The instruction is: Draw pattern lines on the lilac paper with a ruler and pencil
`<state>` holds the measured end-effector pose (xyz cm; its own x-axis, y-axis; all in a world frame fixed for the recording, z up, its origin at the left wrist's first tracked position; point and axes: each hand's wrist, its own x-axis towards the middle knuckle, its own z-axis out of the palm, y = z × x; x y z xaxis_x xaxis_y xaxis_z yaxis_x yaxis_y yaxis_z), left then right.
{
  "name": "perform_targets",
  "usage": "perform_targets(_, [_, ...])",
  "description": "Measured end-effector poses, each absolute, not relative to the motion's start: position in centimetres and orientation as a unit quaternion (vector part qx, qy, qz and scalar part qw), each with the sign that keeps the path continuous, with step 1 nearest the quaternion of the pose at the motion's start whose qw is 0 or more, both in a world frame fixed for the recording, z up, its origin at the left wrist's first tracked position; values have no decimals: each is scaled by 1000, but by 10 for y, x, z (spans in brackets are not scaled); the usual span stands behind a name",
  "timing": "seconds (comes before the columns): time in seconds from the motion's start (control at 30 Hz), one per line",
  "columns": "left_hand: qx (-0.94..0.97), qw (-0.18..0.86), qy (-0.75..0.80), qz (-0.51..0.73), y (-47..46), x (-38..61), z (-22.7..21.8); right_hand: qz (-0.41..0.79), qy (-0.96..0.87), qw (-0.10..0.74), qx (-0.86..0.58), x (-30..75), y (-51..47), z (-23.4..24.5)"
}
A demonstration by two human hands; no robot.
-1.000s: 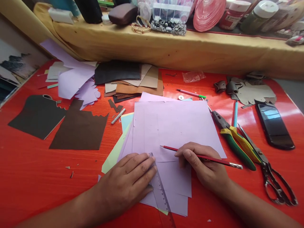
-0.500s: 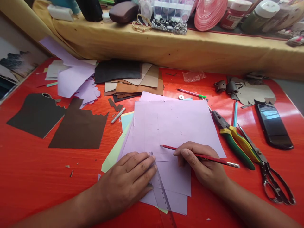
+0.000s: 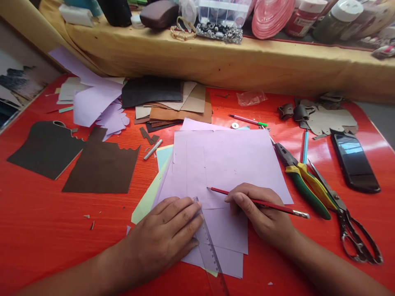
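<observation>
Pencil [image 3: 274,206] barely shifted since the earlier frame, fingers of right hand [image 3: 265,213] gripping it over purple paper [image 3: 240,158]; left hand [image 3: 171,226] flattened, pressing ruler [image 3: 208,248]. Red table [image 3: 46,222] (dark pieces [image 3: 105,168] at left), yellow-draped shelf [image 3: 197,61] behind, crowded with jars [image 3: 307,18].

- I count two hands: left hand [image 3: 173,226], right hand [image 3: 262,213]
- One ruler [image 3: 209,248]
- One red pencil [image 3: 277,206]
- One pair of pliers [image 3: 296,174]
- One pair of scissors [image 3: 338,199]
- One phone [image 3: 356,164]
- I see one pink-and-green pen [image 3: 247,120]
</observation>
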<state>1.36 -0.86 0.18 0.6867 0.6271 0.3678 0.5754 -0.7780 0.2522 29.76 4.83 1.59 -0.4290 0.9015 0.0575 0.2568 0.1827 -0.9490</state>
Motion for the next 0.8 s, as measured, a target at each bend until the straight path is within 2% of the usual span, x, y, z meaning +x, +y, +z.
perform_targets(0.8, [917, 63, 327, 220, -7, 13, 2, 467, -711, 328, -410, 297, 49, 18])
